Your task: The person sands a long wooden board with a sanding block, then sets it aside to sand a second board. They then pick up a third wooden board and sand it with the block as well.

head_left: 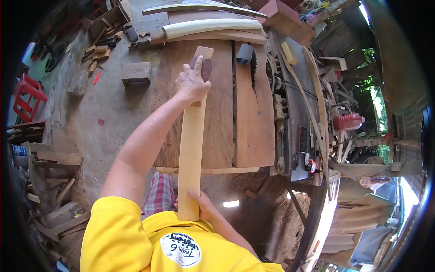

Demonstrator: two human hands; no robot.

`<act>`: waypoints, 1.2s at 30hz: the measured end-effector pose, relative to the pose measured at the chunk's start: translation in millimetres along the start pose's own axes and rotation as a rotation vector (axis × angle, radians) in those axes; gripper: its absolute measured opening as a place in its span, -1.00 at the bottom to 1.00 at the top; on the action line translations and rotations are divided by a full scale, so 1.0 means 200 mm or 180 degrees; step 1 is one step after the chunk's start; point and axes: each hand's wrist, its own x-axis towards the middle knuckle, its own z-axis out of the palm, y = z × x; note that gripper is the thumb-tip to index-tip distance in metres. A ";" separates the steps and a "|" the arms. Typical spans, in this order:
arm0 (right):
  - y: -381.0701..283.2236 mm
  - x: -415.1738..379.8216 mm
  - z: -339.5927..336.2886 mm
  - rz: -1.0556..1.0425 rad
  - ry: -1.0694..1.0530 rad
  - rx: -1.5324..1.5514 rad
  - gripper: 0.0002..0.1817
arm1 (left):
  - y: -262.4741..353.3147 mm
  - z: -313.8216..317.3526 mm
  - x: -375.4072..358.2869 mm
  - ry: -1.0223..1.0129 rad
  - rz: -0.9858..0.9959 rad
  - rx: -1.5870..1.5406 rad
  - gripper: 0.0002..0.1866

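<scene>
A long pale wooden board [191,145] lies lengthwise on the brown wooden table [253,131], its near end sticking out past the front edge. My left hand [194,80] presses flat on the board's far part, fingers spread, over a dark patch. My right hand [205,205] grips the near end from below, close to my yellow shirt. A circular saw blade [253,63] rises from a slot in the table, to the right of the board's far end, beside a dark grey cylinder [244,53].
Curved pale planks [213,25] lie across the far end of the table. A red bottle [348,122] and wood scraps clutter the bench at right. Wood blocks [136,72] and offcuts lie on the concrete floor at left, with a red crate [28,97].
</scene>
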 end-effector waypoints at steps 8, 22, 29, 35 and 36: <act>0.05 -0.07 0.01 0.0027 -0.1040 0.1244 -0.05 | 0.00 0.07 0.01 0.0351 -0.0021 0.0006 -0.04; 0.10 -0.04 0.02 0.0162 -0.0591 0.1025 -0.07 | 0.02 0.05 0.00 0.0271 -0.0144 0.0207 -0.06; 0.09 -0.04 0.02 0.0128 -0.0561 0.0967 -0.05 | 0.01 0.05 -0.01 0.0303 -0.0118 0.0164 -0.05; 0.08 -0.04 0.05 0.0165 -0.0416 0.0808 -0.02 | 0.03 0.02 -0.03 0.0237 -0.0106 0.0172 -0.08; 0.08 -0.04 0.06 0.0145 -0.0293 0.0677 -0.01 | 0.03 0.02 -0.03 0.0260 -0.0127 0.0181 -0.08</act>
